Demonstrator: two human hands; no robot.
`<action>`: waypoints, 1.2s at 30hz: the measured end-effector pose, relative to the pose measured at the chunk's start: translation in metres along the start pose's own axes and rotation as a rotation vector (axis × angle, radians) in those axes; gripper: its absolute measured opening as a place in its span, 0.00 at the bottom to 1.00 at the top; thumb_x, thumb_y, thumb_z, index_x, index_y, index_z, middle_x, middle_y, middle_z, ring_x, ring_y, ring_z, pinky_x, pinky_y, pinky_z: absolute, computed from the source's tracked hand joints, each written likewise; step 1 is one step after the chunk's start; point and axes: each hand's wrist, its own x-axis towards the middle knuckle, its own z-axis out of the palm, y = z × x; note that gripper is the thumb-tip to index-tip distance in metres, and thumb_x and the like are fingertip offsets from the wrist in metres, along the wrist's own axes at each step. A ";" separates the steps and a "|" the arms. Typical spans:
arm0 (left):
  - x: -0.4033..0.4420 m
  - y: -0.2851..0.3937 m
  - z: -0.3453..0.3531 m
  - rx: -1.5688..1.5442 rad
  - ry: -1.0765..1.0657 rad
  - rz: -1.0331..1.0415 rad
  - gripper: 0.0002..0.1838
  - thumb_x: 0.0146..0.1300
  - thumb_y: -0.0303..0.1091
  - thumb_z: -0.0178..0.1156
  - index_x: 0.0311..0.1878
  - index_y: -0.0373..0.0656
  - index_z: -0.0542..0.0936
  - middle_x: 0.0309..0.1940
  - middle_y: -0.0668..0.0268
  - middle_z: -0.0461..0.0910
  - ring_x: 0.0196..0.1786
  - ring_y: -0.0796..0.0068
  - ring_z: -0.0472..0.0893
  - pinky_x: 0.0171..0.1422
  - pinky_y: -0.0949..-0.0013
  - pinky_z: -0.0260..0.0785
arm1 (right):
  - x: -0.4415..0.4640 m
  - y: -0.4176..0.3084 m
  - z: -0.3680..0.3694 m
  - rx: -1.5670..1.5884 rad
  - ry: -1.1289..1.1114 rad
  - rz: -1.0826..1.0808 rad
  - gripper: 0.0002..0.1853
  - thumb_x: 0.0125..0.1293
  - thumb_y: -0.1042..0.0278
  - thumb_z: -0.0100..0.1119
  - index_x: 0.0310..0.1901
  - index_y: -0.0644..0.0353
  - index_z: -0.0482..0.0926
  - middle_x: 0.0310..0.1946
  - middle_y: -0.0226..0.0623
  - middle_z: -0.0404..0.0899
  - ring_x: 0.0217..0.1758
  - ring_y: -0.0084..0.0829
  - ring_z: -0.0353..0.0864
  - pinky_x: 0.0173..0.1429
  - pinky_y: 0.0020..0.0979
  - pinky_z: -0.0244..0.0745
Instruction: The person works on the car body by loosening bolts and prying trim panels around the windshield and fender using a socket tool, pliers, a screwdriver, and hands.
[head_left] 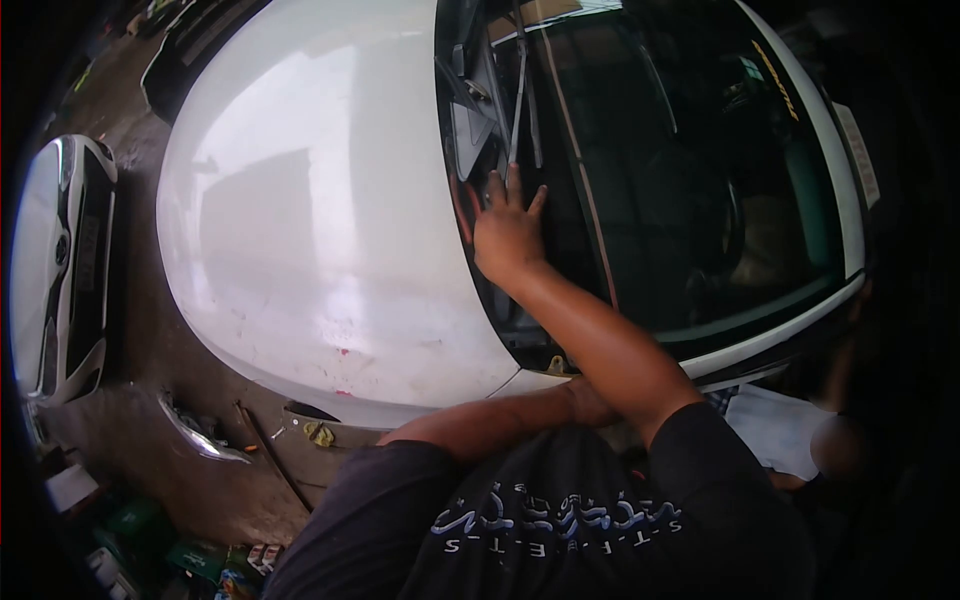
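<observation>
My right hand reaches over the base of the windshield of a white car, its fingers spread. The middle fingertip is by the lower end of a wiper arm. A grey, wedge-shaped panel lies just beyond the fingers in the dark cowl channel. Beside the thumb, a reddish-orange strip runs along the hood's rear edge. My left hand is by the fender, below my right forearm, which partly covers it; its fingers do not show. Near it is a small yellowish bracket.
The white hood spreads to the left, with small reddish marks near its side. Another white car stands at far left. A shiny curved part and a yellow-green cloth lie on the floor. A person in a light top is at right.
</observation>
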 end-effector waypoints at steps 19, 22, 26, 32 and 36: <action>0.003 -0.010 0.014 0.028 -0.046 -0.034 0.20 0.76 0.41 0.57 0.65 0.45 0.84 0.64 0.56 0.83 0.68 0.56 0.82 0.76 0.53 0.72 | -0.164 0.103 0.013 0.490 -0.258 -0.107 0.13 0.62 0.71 0.69 0.49 0.61 0.85 0.42 0.50 0.89 0.51 0.55 0.89 0.56 0.52 0.83; -0.004 -0.003 0.004 -0.111 0.046 -0.100 0.20 0.77 0.40 0.55 0.66 0.45 0.84 0.64 0.56 0.83 0.69 0.58 0.81 0.75 0.51 0.71 | -0.185 0.098 0.026 0.553 -0.271 -0.022 0.13 0.62 0.69 0.72 0.47 0.63 0.84 0.43 0.52 0.89 0.50 0.57 0.89 0.56 0.51 0.83; -0.010 -0.009 0.019 -0.094 -0.027 -0.182 0.21 0.79 0.41 0.54 0.68 0.46 0.82 0.65 0.57 0.83 0.71 0.59 0.79 0.78 0.51 0.68 | -0.196 0.092 0.047 0.526 -0.257 0.025 0.12 0.62 0.67 0.71 0.45 0.61 0.85 0.43 0.50 0.89 0.49 0.57 0.89 0.55 0.52 0.83; -0.008 -0.011 0.018 -0.112 -0.058 -0.209 0.21 0.79 0.41 0.54 0.68 0.46 0.82 0.65 0.57 0.83 0.71 0.59 0.79 0.78 0.51 0.68 | -0.198 0.085 0.048 0.443 -0.194 0.004 0.09 0.63 0.67 0.70 0.43 0.60 0.85 0.41 0.48 0.90 0.49 0.56 0.89 0.55 0.54 0.82; -0.007 -0.010 0.018 -0.119 -0.067 -0.219 0.21 0.79 0.42 0.54 0.68 0.46 0.82 0.65 0.57 0.83 0.71 0.59 0.79 0.78 0.51 0.67 | -0.194 0.085 0.048 0.473 -0.266 0.053 0.09 0.64 0.67 0.69 0.42 0.61 0.85 0.40 0.49 0.90 0.49 0.56 0.89 0.55 0.54 0.82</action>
